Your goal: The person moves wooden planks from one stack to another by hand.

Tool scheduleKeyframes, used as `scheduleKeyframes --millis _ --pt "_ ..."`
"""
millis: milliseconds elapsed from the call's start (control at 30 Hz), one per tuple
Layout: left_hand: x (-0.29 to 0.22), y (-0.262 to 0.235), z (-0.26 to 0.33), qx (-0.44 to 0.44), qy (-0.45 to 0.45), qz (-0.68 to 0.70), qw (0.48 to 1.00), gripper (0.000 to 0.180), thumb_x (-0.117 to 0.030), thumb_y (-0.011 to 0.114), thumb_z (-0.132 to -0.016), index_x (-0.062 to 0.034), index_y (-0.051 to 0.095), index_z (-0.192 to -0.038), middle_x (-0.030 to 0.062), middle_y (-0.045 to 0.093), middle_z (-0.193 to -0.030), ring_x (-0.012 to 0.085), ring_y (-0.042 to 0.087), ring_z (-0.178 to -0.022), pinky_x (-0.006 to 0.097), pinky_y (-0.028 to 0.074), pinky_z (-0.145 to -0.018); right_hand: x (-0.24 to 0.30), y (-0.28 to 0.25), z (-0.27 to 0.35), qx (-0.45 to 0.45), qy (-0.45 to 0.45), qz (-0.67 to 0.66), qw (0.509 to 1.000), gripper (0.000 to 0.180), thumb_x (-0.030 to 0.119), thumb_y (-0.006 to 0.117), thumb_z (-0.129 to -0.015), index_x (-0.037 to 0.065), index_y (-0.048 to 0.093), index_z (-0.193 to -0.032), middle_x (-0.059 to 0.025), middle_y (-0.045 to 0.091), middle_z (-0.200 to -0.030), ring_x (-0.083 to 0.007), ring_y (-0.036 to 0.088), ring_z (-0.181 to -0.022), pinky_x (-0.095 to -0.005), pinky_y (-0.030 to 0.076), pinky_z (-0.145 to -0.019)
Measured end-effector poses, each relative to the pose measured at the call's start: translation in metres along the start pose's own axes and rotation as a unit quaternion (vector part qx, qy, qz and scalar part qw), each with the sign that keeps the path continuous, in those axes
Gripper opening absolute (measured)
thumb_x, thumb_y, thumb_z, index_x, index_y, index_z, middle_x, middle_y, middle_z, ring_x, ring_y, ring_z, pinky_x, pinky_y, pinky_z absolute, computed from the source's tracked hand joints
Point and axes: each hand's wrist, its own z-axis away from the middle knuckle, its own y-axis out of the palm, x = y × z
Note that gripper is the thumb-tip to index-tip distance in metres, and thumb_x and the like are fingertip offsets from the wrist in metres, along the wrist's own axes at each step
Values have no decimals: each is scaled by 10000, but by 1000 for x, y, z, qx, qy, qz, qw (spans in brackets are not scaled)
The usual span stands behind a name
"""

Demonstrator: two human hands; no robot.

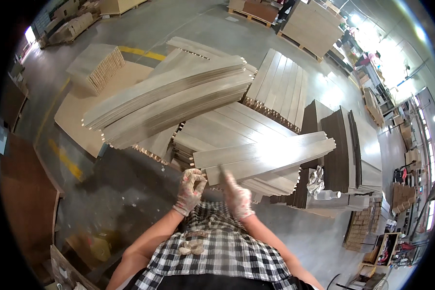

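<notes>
My left hand (pixel 191 187), in a pale patterned glove, is closed in a pinch at the near left end of a grey-brown board (pixel 270 164). What its fingertips hold, if anything, is too small to make out. Small light pegs stick out of the board's ends. My right hand (pixel 237 195), gloved too, is at the near edge of this board, just right of the left hand. Motion smears its fingers, and a dark blur shows at their tips. A second similar board (pixel 227 153) lies alongside, both on top of a stack of wide boards (pixel 217 123).
Bundled long boards (pixel 178 104) lie across the far left of the stack, with another board pile (pixel 278 84) behind. To the right stand tall dark panels (pixel 340 145), a clear bottle (pixel 327 195) and crumpled foil-like wrap (pixel 316 181). A brown panel (pixel 26 188) stands left.
</notes>
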Motion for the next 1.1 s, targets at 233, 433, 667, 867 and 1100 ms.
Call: scheduleKeyframes --millis 233,433,667,867,1100 --pt "-2 7 0 -6 6 1 1000 141 -29 685 -767 -42 580 -860 122 574 -960 282 566 -893 384 463 -806 23 -25 17 -16 -21 -23 999 832 -56 550 -756 226 246 -1478 -80 681 -991 -276 656 -685 -407 518 -571" --pt "2 7 3 -13 8 6 1000 156 -5 682 -747 -43 577 -856 121 582 -952 281 571 -890 386 466 -797 25 -17 29 70 0 88 994 763 -40 521 -796 190 265 -1477 -85 664 -1102 -204 670 -695 -324 492 -532" --pt "2 3 6 -27 -6 -7 1000 139 -7 680 -754 -49 579 -840 121 579 -966 286 571 -893 387 466 -801 51 -43 18 106 62 10 992 604 -37 463 -862 143 350 -1427 -172 646 -1118 -258 685 -869 -363 554 -726" --pt "6 12 8 -24 -7 23 999 139 -5 669 -767 -52 582 -866 119 573 -973 281 562 -928 374 463 -816 39 -27 14 61 4 8 998 561 -29 464 -874 160 402 -1397 -141 674 -1008 -298 659 -703 -381 515 -592" --pt "19 17 17 -17 -57 24 998 96 -42 670 -796 -53 601 -862 107 570 -997 284 557 -976 397 455 -842 -72 -29 1 -122 -137 202 962 615 -64 480 -832 83 383 -1422 -97 157 -1543 -130 357 -1306 -192 546 -711"
